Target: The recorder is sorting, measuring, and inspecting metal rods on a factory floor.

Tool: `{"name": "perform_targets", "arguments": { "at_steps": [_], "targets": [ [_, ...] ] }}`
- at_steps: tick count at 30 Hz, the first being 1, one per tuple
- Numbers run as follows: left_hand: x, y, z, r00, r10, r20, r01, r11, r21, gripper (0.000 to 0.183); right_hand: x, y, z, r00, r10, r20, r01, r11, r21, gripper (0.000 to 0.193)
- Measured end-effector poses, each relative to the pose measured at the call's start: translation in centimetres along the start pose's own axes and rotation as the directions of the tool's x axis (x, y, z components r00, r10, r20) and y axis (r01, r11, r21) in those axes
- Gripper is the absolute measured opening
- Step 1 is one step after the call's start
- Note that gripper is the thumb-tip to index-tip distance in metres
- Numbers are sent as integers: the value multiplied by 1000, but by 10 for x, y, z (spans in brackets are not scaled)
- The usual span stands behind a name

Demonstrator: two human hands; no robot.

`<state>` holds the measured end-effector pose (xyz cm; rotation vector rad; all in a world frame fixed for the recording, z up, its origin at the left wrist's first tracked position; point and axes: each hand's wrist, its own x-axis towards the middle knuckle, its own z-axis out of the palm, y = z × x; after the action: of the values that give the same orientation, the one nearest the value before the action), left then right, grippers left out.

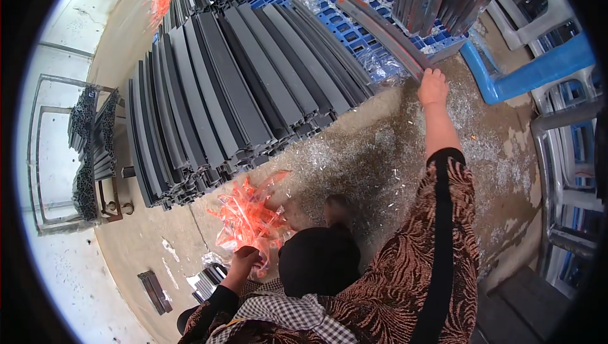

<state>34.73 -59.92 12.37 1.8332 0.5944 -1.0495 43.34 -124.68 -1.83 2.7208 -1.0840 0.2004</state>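
My right hand (433, 86) reaches far forward and is closed on the near end of a long dark grey profile bar (380, 24), which lies slanted over a blue plastic pallet (354, 37). My left hand (244, 260) stays close to my body and grips a bunch of orange-red plastic strips (250, 217) in clear wrapping. The bunch hangs just in front of a big stack of dark grey profile bars (234, 91) lying on the floor.
Metal shavings (380, 154) cover the concrete floor between me and the stack. A blue stool (532, 68) and grey plastic chairs (563, 154) stand at the right. A metal rack (88, 148) with profiles is at the left. Short offcuts (155, 291) lie near my left.
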Motion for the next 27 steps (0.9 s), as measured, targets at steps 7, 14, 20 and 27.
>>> {"name": "perform_targets", "arguments": {
  "at_steps": [7,14,20,27],
  "targets": [
    [-2,-5,0,999,51,-6,-51,998,36,18,-5,8,-25,989,-22,144,-25,947,320,23],
    [-15,-17,0,996,89,-3,-88,989,119,16,3,12,-90,801,-154,578,-471,434,768,24],
    [-30,-18,-3,971,236,-31,-237,971,-41,17,-104,-9,-173,797,-381,469,-562,-183,806,22],
    [-80,29,-37,766,638,-77,-640,749,-169,26,-214,-49,-293,771,-630,92,-180,-77,981,26]
  ]
}}
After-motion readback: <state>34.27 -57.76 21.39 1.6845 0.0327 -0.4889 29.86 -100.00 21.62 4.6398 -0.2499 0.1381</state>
